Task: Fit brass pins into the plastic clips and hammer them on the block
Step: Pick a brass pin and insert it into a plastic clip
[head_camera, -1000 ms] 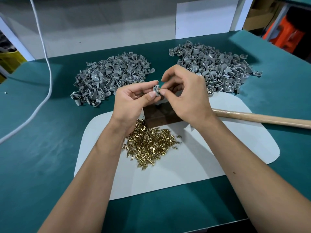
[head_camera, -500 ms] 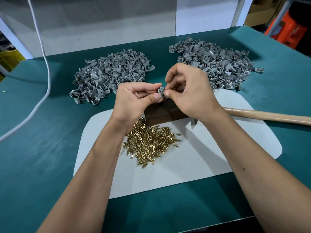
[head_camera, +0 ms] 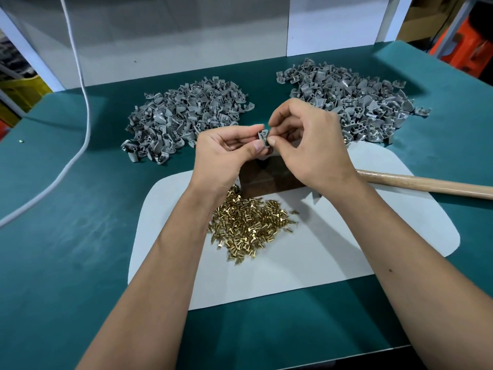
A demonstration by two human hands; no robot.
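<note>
Your hands cover most of the dark block (head_camera: 269,180), and the wooden handle (head_camera: 426,184) runs out of view at the right, its head hidden behind your right wrist. Whether a pin sits in the grey clip (head_camera: 262,137) is too small to tell. Your left hand (head_camera: 226,156) pinches that clip between thumb and forefinger above the block; your right hand (head_camera: 312,145) pinches its other edge. The brass pins (head_camera: 248,225) lie heaped on the white mat (head_camera: 346,236), just below your wrists.
</note>
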